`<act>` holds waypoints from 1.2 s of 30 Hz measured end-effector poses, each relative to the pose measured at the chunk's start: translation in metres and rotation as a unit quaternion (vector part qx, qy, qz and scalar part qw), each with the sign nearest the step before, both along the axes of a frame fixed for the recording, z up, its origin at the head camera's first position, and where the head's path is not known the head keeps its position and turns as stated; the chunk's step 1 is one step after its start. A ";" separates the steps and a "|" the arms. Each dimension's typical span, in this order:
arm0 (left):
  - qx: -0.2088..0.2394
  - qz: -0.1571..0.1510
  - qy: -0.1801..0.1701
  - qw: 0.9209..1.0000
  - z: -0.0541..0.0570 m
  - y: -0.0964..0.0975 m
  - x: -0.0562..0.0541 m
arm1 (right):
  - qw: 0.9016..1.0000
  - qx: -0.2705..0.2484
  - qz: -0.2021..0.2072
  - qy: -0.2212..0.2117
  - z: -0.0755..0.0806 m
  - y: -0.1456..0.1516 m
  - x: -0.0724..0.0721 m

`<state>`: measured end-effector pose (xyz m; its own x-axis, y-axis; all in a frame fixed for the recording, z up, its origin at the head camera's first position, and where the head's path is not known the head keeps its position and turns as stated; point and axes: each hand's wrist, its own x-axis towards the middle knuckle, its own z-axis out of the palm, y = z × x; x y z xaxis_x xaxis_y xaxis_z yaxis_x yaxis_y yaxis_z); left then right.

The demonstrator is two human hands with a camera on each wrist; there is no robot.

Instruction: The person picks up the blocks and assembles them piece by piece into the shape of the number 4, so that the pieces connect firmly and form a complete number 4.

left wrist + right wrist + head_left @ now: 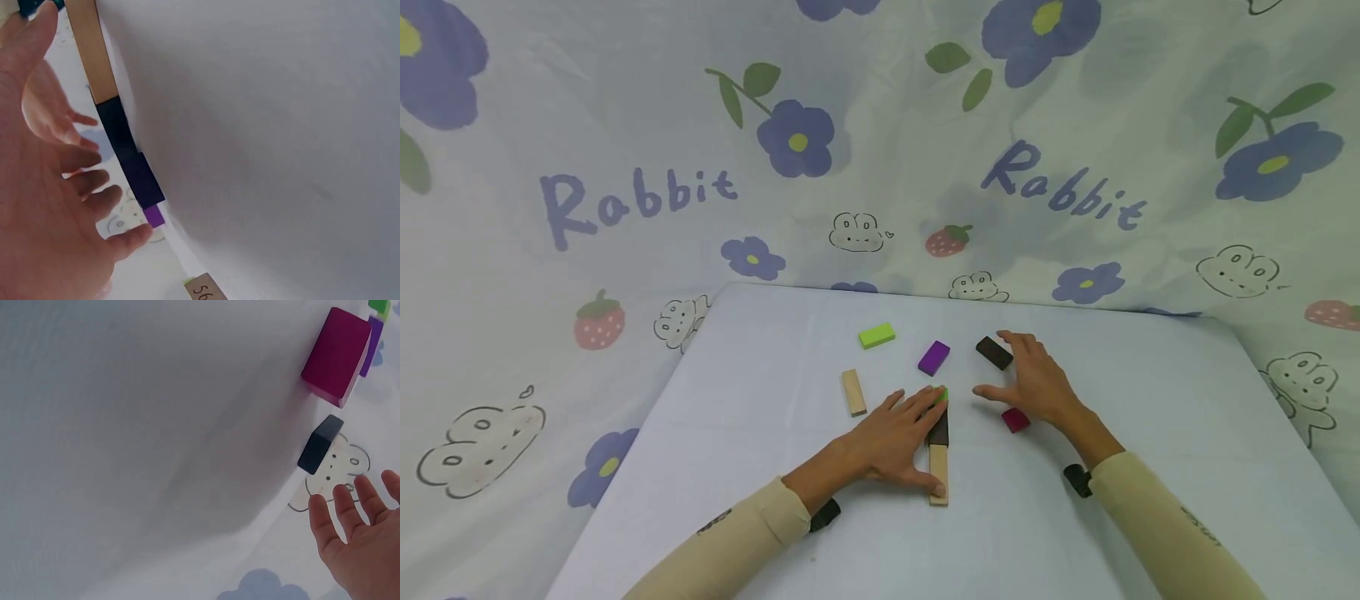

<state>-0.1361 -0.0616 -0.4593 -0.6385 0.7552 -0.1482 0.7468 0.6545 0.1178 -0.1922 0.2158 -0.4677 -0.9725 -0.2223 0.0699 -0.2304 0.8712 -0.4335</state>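
Observation:
A row of blocks lies end to end on the table: a plain wood block (938,479) nearest, then a dark block (938,429), with a green tip (944,393) showing at the far end. My left hand (891,446) spreads along this row, its thumb at the near wood block and its fingertips over the green end, hiding part of it. Fingers apart, my right hand (1037,383) hovers between a dark brown block (994,353) and a crimson block (1016,419). Both blocks also appear in the right wrist view, where the right hand (362,537) holds nothing.
A purple block (934,358) and a lime green block (877,336) lie farther back. Left of the row is another plain wood block (853,392); a numbered block end (205,289) shows in the left wrist view. A patterned cloth (880,183) hangs behind the white table (737,375).

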 end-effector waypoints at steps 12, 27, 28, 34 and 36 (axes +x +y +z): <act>-0.005 0.007 -0.009 1.000 0.001 -0.001 0.001 | 0.998 -0.027 -0.038 -0.032 -0.003 0.007 -0.007; -0.013 0.011 -0.013 1.000 -0.002 -0.001 0.002 | 0.997 -0.028 -0.059 -0.051 -0.011 0.017 -0.021; -0.014 0.011 -0.012 1.000 -0.002 -0.001 0.002 | 0.996 -0.027 -0.060 -0.053 -0.011 0.017 -0.022; -0.012 0.010 -0.014 1.000 -0.002 -0.001 0.001 | 0.996 -0.019 -0.066 -0.054 -0.012 0.018 -0.025; -0.008 0.009 -0.019 1.000 -0.002 -0.001 0.001 | 0.996 -0.013 -0.066 -0.057 -0.012 0.017 -0.026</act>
